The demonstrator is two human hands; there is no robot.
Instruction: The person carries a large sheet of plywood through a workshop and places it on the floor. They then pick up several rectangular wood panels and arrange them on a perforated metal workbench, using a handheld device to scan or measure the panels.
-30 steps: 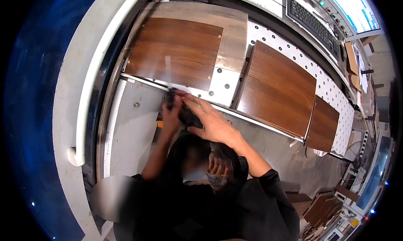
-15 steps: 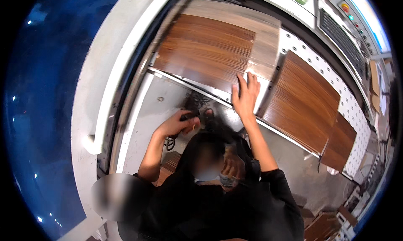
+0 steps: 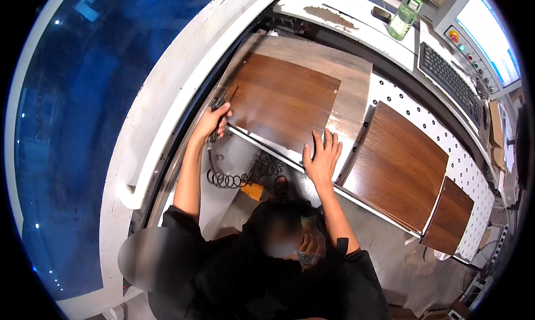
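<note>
My left hand (image 3: 212, 122) grips a black air blow gun (image 3: 217, 105), its thin nozzle pointing over the left end of a brown wood-grain panel (image 3: 287, 97). From the gun a black coiled hose (image 3: 223, 179) hangs down over the table's front edge. The panel lies flat on a larger, greyish wooden board (image 3: 356, 91). By the panel's near right corner is my right hand (image 3: 321, 159), palm down with fingers spread and holding nothing. Whether its fingertips touch the panel I cannot tell.
To the right, a stack of brown panels (image 3: 398, 164) and a smaller panel (image 3: 449, 215) lie on the white dotted table (image 3: 473, 194). Behind stand a green bottle (image 3: 405, 16), a keyboard (image 3: 450, 77) and a control panel with a screen (image 3: 490, 33). A white rail (image 3: 184, 103) borders the left.
My left hand has moved forward and left from below the table edge, bringing the air blow gun over the panel's end. My right hand remains near the panel's corner. The view has shifted.
</note>
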